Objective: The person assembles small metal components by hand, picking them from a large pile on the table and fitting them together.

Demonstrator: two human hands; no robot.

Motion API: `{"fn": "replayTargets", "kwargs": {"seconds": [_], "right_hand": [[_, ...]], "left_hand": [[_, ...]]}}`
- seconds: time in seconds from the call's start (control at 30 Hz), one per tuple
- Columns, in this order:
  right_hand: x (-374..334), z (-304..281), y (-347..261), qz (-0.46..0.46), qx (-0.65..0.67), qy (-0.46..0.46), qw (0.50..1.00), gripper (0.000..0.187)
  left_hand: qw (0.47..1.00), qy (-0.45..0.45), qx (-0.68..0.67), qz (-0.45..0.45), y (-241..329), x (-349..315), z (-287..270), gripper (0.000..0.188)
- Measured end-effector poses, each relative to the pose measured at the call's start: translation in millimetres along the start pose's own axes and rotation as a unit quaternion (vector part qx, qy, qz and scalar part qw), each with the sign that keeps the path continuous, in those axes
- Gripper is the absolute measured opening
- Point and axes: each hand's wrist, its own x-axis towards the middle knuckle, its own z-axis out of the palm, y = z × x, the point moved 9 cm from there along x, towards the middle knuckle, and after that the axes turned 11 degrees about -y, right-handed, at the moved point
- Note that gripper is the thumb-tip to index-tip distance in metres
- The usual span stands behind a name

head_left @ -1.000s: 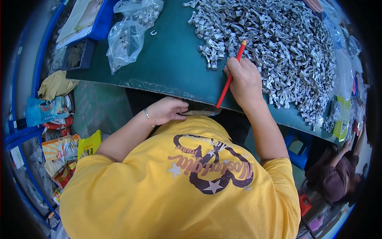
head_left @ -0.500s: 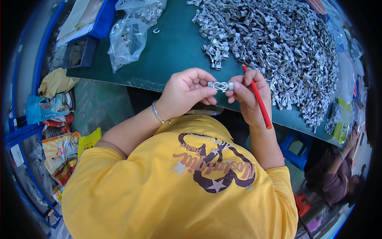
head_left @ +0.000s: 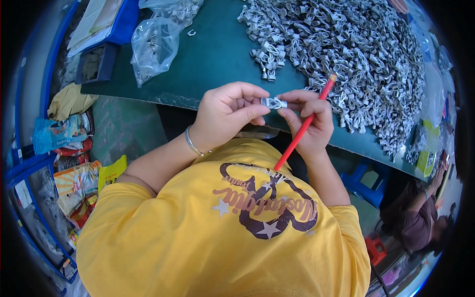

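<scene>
A small silver knotted metal piece (head_left: 273,103) with ribbed ends is held up just off the near table edge. My left hand (head_left: 225,110) pinches its left end between thumb and fingers. At the piece's other end, the thumb and fingertips of my right hand (head_left: 314,119) close in around it; whether they press on it I cannot tell. A red pencil-like stick (head_left: 295,140) lies tilted across my right hand, tucked in its fingers, its pale-tipped end up toward the pile. That large pile of similar metal pieces (head_left: 356,64) covers the right of the table.
The green table (head_left: 213,54) carries clear plastic bags (head_left: 154,47), a dark bin (head_left: 96,63) and a blue tray of papers (head_left: 124,24) at left. Snack packets (head_left: 74,183) hang by a blue rack. A blue stool (head_left: 363,183) and another person (head_left: 415,218) are at right.
The red stick has swung round: its upper end now leans right and its lower end points toward my shirt. My right hand's fingers have shifted, and the metal piece has turned slightly.
</scene>
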Motion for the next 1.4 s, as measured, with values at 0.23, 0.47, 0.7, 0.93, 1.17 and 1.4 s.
{"fn": "replayTargets", "kwargs": {"seconds": [0.23, 0.47, 0.7, 0.93, 1.17, 1.4], "right_hand": [[3.1, 8.2, -43.1, -0.155, -0.158, 0.008, 0.975, 0.040], [35.7, 19.4, -21.6, -0.115, -0.355, -0.039, 0.927, 0.021], [68.1, 11.6, 7.8, -0.044, -0.483, -0.034, 0.874, 0.019], [32.0, 1.0, 6.6, 0.029, -0.321, -0.025, 0.946, 0.029], [21.6, 8.6, -21.8, -0.039, -0.272, -0.039, 0.961, 0.031], [5.2, -12.0, 14.8, 0.149, 0.044, 0.061, 0.986, 0.020]], "left_hand": [[0.981, -0.007, -0.166, -0.105, -32.5, 0.3, 2.8, 0.020], [0.899, -0.027, -0.398, -0.180, -57.6, -7.0, 7.3, 0.017], [0.954, 0.017, -0.256, -0.155, -54.6, -7.3, -4.6, 0.012], [0.970, 0.054, -0.194, -0.140, -51.4, 0.9, -10.7, 0.025], [0.968, 0.043, -0.220, -0.115, -44.3, 6.7, -4.4, 0.020], [0.956, 0.041, -0.263, -0.124, -43.5, 4.0, -3.8, 0.015]]}}
